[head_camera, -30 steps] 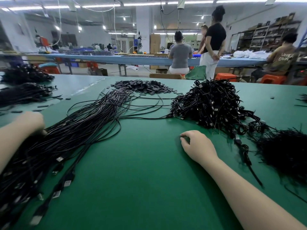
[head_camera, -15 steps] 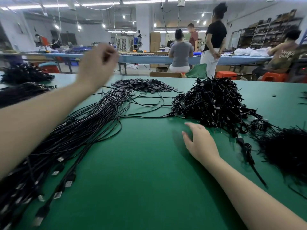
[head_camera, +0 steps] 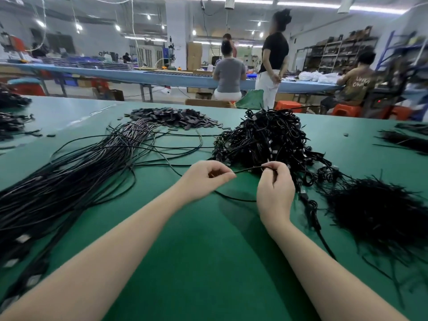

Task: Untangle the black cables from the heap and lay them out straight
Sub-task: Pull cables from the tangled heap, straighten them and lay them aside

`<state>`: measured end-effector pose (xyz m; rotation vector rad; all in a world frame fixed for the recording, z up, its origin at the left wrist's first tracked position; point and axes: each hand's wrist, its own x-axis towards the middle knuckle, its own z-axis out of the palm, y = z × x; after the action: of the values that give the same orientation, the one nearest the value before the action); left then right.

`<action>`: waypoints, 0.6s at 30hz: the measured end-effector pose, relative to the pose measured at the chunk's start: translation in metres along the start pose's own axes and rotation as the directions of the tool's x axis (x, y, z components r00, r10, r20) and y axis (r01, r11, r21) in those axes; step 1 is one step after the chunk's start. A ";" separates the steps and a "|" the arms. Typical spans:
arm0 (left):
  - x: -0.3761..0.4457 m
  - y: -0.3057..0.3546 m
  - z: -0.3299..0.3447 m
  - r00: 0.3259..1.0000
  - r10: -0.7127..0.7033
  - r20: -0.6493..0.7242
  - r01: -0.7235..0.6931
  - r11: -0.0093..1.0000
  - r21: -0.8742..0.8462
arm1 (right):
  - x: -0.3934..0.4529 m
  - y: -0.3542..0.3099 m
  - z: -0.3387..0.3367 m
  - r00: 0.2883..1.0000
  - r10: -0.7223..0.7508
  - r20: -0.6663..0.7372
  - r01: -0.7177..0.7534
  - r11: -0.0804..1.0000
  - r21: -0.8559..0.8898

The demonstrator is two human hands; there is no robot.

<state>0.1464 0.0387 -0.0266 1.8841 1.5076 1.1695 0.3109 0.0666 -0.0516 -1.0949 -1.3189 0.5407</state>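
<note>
- I see my left hand (head_camera: 206, 176) and right hand (head_camera: 274, 181) each pinching one black cable (head_camera: 249, 169), taut between them.
- Both hands sit just in front of the tangled heap (head_camera: 266, 137) on the green bench (head_camera: 208, 251).

This is a factory assembly hall. A long green-topped worktable (head_camera: 208, 262) carries a tangled heap of black cables (head_camera: 266, 137), a combed-out bundle of cables (head_camera: 69, 181) and a pile of small dark flat parts (head_camera: 176, 117). Behind it runs a second long bench with a blue top (head_camera: 139, 75), where workers sit on orange plastic stools (head_camera: 287, 105) and one stands. Metal storage shelving (head_camera: 335, 52) lines the far wall under rows of fluorescent tube lights (head_camera: 312, 4).
</note>
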 end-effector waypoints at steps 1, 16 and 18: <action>-0.001 -0.004 -0.006 0.999 -0.039 0.019 0.040 0.995 -0.089 | 0.001 0.001 0.000 0.999 0.046 -0.008 -0.046 0.999 0.013; 0.007 0.030 -0.049 0.965 -0.234 0.120 0.235 0.555 -0.798 | -0.033 -0.016 0.020 0.730 -0.155 0.666 0.157 0.986 0.058; 0.004 0.044 -0.064 0.978 -0.159 0.138 0.191 0.393 -0.900 | -0.027 -0.014 0.017 0.697 -0.073 0.714 0.053 0.997 0.049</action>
<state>0.1175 0.0200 0.0430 0.9145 0.6810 1.4216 0.2850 0.0432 -0.0550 -0.8239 -2.0162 0.9969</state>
